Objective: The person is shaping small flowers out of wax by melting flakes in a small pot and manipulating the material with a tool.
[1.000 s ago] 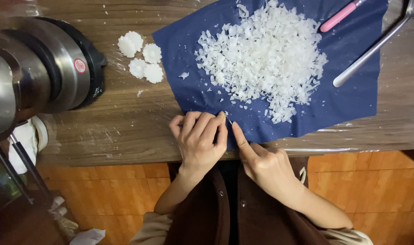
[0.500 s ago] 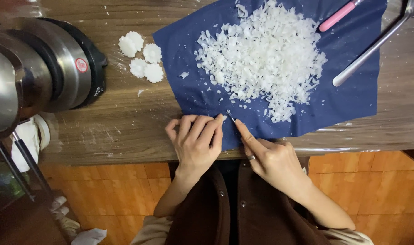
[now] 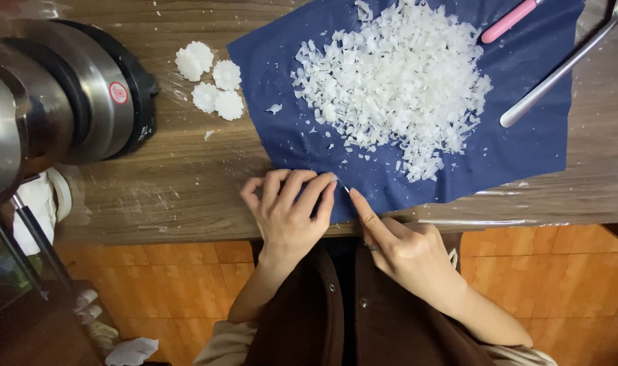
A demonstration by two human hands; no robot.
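White flakes (image 3: 395, 85), navy cloth (image 3: 519, 146)

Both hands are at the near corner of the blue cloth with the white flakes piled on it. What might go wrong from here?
1. The left hand and right hand press the blue cloth at the table edge; a tug might spill the white flakes onto the floor.
2. The metal handle and pink handle lie on the cloth and may slide along.

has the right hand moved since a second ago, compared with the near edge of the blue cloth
Yes, slightly. The right hand has slid right and toward the person, off the blue cloth edge; only its fingertip remains there.
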